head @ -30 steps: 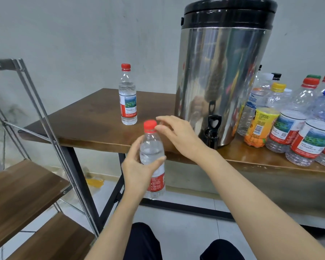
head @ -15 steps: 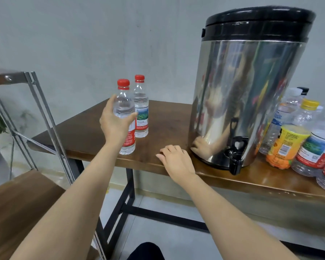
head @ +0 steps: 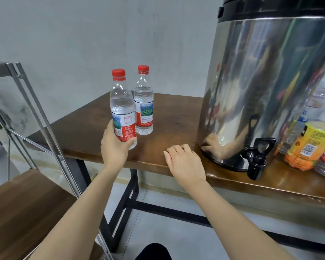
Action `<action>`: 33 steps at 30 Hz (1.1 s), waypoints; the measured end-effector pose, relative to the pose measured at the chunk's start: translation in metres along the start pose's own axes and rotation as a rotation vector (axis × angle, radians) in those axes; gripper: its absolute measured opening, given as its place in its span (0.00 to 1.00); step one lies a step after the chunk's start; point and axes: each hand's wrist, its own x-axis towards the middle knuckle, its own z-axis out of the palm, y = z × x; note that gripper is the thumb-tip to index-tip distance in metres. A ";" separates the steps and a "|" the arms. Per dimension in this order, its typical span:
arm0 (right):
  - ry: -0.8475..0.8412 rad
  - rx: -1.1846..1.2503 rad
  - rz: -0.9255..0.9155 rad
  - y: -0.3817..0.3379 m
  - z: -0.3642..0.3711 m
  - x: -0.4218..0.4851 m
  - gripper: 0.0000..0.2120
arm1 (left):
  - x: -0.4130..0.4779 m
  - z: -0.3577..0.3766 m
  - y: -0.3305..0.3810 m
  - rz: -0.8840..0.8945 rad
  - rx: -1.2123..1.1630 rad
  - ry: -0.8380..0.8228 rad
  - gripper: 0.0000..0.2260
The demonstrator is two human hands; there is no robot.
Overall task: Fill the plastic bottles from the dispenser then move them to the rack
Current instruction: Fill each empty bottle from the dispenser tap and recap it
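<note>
You set the filled bottle [head: 122, 107] beside its twin [head: 144, 102], left hand [head: 115, 149] still gripping its base, right hand [head: 185, 160] lying relaxed on the table [head: 79, 132]; the rack [head: 26, 203] remained ahead.

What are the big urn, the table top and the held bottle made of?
The dispenser: likely polished stainless steel, mirroring the room; its black lid and tap look plastic. The table top: varnished dark wood or wood-look laminate, grain with soft sheen. The bottle in the left hand: clear thin plastic, see-through, red cap.
</note>
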 end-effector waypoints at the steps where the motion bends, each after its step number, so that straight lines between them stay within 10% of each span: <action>1: 0.030 -0.006 0.001 0.000 0.000 0.000 0.20 | 0.007 0.001 0.001 -0.010 0.014 0.007 0.35; 27: -0.175 0.119 -0.052 0.007 -0.016 -0.008 0.17 | -0.034 0.010 0.004 0.098 0.009 -0.001 0.25; 33: 0.068 0.192 -0.086 0.027 -0.059 -0.067 0.18 | -0.107 0.014 0.027 0.293 -0.150 -0.142 0.19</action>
